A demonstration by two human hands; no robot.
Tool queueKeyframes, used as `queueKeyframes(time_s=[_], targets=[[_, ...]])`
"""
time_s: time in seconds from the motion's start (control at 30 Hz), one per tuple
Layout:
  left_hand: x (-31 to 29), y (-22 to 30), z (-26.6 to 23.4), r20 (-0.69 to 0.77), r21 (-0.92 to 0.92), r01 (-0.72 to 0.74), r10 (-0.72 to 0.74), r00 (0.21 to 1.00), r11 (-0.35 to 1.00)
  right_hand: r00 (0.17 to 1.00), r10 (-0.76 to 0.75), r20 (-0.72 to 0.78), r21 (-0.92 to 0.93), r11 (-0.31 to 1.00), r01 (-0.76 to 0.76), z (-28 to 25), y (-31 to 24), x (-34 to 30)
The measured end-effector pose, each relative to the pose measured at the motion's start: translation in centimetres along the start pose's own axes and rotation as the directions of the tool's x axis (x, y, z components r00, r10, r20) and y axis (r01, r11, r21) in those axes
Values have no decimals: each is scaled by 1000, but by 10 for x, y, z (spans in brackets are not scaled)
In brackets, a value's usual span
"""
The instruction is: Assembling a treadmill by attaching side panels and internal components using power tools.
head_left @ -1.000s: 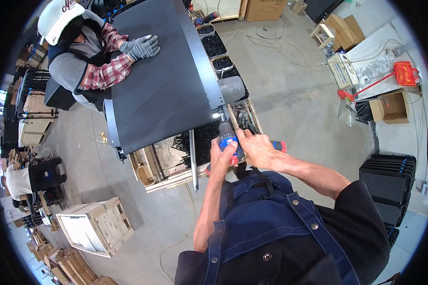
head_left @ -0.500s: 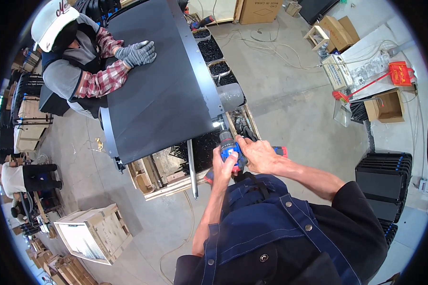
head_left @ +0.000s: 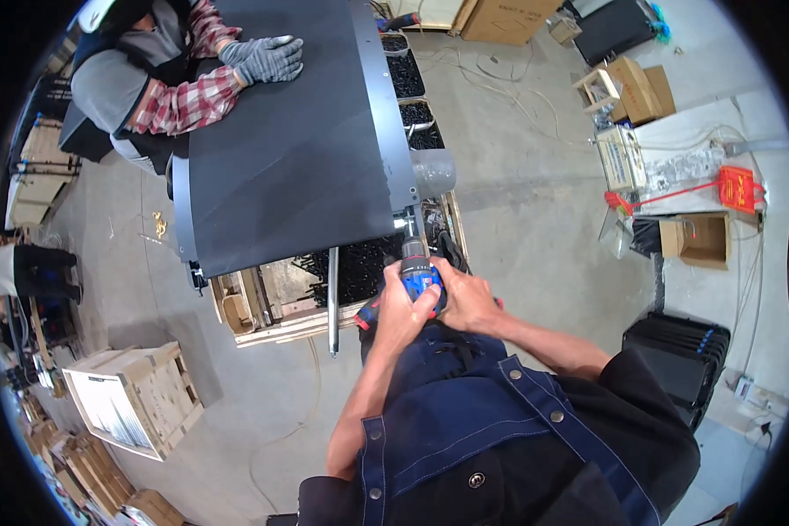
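A blue and black power drill [head_left: 419, 273] is held between both my hands, its nose up against the near right corner of a conveyor frame. My left hand [head_left: 403, 309] wraps the drill body from the left, thumb across it. From the right, my right hand [head_left: 466, 300] closes around the same drill; its handle is mostly hidden. The frame carries a wide black belt [head_left: 289, 158] with a grey metal side rail [head_left: 386, 114]. At the drill's nose sits a shiny metal fitting [head_left: 405, 223]; the contact point is too small to make out.
A co-worker's gloved hands [head_left: 267, 60] rest on the belt at the far left. Beneath it, a wooden bench [head_left: 280, 335] holds black small parts, and a metal bar [head_left: 333, 302] sticks out. A wooden crate [head_left: 136, 399] stands left; stacked black panels [head_left: 675, 364] stand right.
The view has turned slightly, shifting the scene. Both my hands stay on the drill, the right one drawn in closer around it. The co-worker's gloved hands remain on the belt.
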State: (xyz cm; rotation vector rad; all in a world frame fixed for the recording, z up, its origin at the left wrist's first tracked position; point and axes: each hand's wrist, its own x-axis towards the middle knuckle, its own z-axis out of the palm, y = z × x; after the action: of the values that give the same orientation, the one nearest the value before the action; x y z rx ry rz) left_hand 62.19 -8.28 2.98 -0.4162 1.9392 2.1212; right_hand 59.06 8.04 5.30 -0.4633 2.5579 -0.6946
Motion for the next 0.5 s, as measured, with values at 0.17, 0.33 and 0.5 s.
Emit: queueKeyframes(time_s=[0.17, 0.33, 0.5], targets=[[-2, -5, 7, -41, -107, -66, 62, 997, 992, 997, 11, 74, -145, 989, 0, -31, -14, 3], [-9, 17, 31, -12, -368, 131, -145, 989, 920, 967, -69, 244, -343, 927, 153, -74, -14, 12], [-4, -3, 47, -171, -198, -104, 70, 983, 975, 973, -29, 231, -280, 955, 95, -56, 12, 8]])
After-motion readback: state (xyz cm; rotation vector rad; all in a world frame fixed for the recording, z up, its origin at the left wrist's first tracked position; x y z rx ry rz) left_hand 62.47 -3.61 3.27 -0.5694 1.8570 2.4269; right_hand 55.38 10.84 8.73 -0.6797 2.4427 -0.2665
